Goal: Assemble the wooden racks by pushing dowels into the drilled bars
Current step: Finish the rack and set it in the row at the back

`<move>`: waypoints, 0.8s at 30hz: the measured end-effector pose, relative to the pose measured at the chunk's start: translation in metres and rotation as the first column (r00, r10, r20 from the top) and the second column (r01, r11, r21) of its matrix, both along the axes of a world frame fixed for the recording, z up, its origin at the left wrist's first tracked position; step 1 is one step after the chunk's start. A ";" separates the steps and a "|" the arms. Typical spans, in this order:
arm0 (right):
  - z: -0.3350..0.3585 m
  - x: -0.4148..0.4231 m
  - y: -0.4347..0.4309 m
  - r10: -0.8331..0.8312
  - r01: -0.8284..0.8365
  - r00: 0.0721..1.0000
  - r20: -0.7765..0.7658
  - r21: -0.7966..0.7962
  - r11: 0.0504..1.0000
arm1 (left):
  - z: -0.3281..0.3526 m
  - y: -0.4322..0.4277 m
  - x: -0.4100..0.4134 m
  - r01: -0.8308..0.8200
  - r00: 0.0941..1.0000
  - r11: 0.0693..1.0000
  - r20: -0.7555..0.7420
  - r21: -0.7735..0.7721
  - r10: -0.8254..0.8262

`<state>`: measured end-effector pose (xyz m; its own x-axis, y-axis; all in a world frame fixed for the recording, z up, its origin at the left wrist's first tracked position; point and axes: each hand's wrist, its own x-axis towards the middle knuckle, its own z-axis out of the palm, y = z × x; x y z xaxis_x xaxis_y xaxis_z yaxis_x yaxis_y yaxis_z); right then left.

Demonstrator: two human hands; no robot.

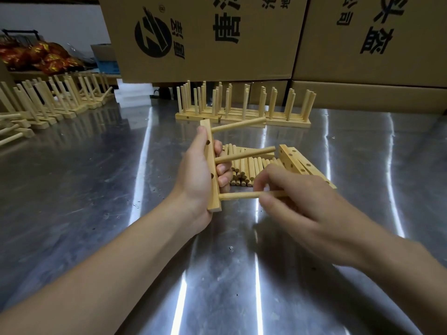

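Note:
My left hand (196, 172) grips a drilled wooden bar (211, 153) held upright above the steel table. Three dowels stick out of the bar to the right: a top one (238, 125), a middle one (244, 154) and a bottom one (242, 195). My right hand (295, 199) pinches the free end of the bottom dowel, whose other end sits at the bar's lowest hole. Two side holes in the bar show empty. Behind the hands lies a pile of loose dowels (244, 168), and beside it several loose drilled bars (297, 163).
Finished racks (244, 110) stand in a row at the back of the steel table (96, 189). More racks (55, 100) line the far left. Large cardboard boxes (217, 37) wall off the rear. Red and gold packets (36, 56) sit at the far left.

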<state>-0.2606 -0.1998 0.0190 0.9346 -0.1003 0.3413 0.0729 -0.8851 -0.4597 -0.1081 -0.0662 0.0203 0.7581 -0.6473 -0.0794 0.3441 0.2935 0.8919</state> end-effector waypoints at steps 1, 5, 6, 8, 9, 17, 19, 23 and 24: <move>-0.001 0.001 0.004 0.009 -0.011 1.000 -0.021 -0.076 0.997 | 0.000 -0.001 -0.002 0.007 1.000 1.000 0.009 0.004 -0.007; -0.005 0.008 0.010 0.054 -0.051 0.998 0.025 -0.090 0.995 | 0.001 -0.001 -0.006 0.047 0.998 0.999 0.031 0.000 -0.047; -0.005 0.008 0.011 0.068 -0.065 0.996 0.053 -0.065 0.996 | 0.001 -0.001 -0.007 0.061 0.997 0.998 0.044 -0.002 -0.061; -0.005 0.009 0.014 0.095 -0.095 0.991 0.098 -0.011 0.995 | 0.001 -0.001 -0.009 0.082 0.994 0.997 0.076 0.002 -0.082; -0.005 0.009 0.015 0.100 -0.104 0.990 0.102 0.030 0.994 | 0.001 -0.001 -0.010 0.086 0.992 0.996 0.087 0.008 -0.087; -0.004 0.010 0.016 0.115 -0.007 0.978 -0.176 0.521 0.853 | -0.005 -0.003 -0.018 0.078 0.992 0.997 0.098 -0.004 -0.078; -0.002 0.009 0.014 0.130 -0.046 0.979 -0.156 0.452 0.891 | -0.003 -0.003 -0.017 0.087 0.992 0.996 0.092 -0.019 -0.085; -0.004 0.008 0.015 0.101 -0.089 0.994 -0.049 0.206 0.974 | -0.001 -0.003 -0.012 0.092 0.994 0.996 0.060 0.006 -0.092; -0.007 0.008 0.016 0.093 -0.086 0.995 -0.031 0.195 0.977 | -0.002 -0.003 -0.011 0.093 0.994 0.996 0.053 0.018 -0.093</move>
